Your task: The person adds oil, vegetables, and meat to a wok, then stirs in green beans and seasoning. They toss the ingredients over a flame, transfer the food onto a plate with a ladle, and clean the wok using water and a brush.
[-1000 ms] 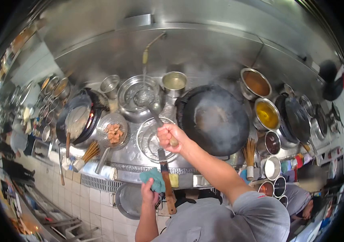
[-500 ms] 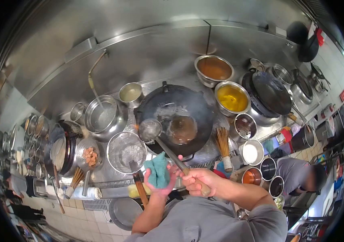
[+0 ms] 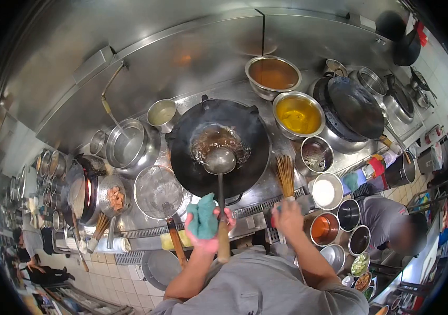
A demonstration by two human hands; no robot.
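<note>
My left hand (image 3: 203,242) is closed round a folded teal cloth (image 3: 203,215); its fingers also reach round the handle of a ladle (image 3: 220,160). The ladle's bowl dips into bubbling brown liquid (image 3: 214,140) in a black wok (image 3: 187,176). Slightly blurred, my right hand (image 3: 289,216) is at the handle of a bamboo wok brush (image 3: 285,176), with its fingers wrapped round it. The bristles point up, right of the wok. The handle is mostly covered by the hand.
Left of the wok are a mesh strainer (image 3: 155,184), a water pot (image 3: 129,144) and a perforated ladle with meat pieces (image 3: 115,198). Bowls of brown liquid (image 3: 273,73) and yellow oil (image 3: 300,116) stand behind right. A person (image 3: 386,220) bends at the right.
My right hand has left the ladle and moved right to the bamboo brush. The ladle has swung right into the wok, its handle now at my left hand. The liquid bubbles more.
</note>
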